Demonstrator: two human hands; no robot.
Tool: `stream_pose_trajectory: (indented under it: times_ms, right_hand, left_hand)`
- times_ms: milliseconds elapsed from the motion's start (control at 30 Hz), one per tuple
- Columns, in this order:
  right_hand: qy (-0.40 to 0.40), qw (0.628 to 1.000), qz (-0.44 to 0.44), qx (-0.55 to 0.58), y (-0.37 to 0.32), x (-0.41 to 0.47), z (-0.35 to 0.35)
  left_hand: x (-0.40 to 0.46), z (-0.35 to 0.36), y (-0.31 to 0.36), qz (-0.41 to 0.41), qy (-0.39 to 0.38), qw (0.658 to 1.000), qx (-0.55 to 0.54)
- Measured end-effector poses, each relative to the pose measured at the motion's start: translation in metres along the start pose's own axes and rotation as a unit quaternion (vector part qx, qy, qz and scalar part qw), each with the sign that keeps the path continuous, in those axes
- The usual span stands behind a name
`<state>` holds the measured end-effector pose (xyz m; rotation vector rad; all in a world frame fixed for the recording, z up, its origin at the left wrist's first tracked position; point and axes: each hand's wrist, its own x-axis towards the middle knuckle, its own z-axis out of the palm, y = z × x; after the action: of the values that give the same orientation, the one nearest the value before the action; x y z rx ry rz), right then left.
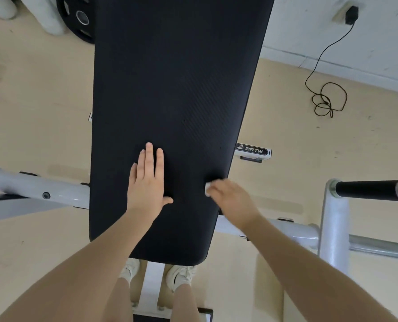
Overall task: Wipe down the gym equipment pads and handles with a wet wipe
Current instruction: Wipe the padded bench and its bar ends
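Observation:
A long black bench pad (177, 89) runs away from me down the middle of the view. My left hand (148, 180) lies flat on its near part, fingers straight and together. My right hand (230, 196) sits at the pad's right edge and presses a white wet wipe (207, 189) against it; only a small corner of the wipe shows past the fingers, and the hand is blurred. A black-gripped handle (367, 190) sticks out from a white frame post at the right.
White frame tubes (35, 189) cross under the pad left and right. A black weight plate (79, 19) leans at top left. A black cable (325, 98) lies coiled on the beige floor by the wall. My feet (181, 275) stand at the pad's near end.

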<state>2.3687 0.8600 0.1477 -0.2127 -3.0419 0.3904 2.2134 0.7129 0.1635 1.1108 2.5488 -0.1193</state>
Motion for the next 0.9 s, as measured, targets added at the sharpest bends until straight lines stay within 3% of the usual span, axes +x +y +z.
stream_pose_trajectory:
  times_ms: [167,333,433,567,700,800,900]
  right_hand:
    - [0.119,0.991,0.053,-0.021,0.049,0.078,-0.049]
    - [0.174,0.968,0.18,-0.005,0.073,0.122,-0.068]
    - [0.21,0.968,0.133,0.03,0.048,0.094,-0.034]
    - [0.095,0.991,0.07,0.064,-0.016,-0.004,0.037]
    - [-0.027,0.991,0.097,0.084,-0.082,-0.071,0.077]
    - [-0.018,0.987,0.128,0.091,-0.088,-0.066,0.076]
    - [0.05,0.979,0.182,0.075,-0.065,-0.034,0.048]
  left_hand:
    - [0.0,0.0,0.003,-0.01,-0.008,1.0,0.011]
    - [0.003,0.001,0.006,-0.018,-0.023,0.999,0.028]
    - [0.004,0.0,0.007,-0.017,-0.023,0.999,0.03]
    - [0.003,0.002,0.004,-0.007,-0.006,1.0,0.015]
    - [0.004,0.005,-0.003,0.018,0.012,1.0,-0.007]
    - [-0.003,0.011,-0.01,0.048,0.034,0.998,-0.032]
    - [-0.017,0.02,-0.02,0.073,0.055,0.994,-0.058]
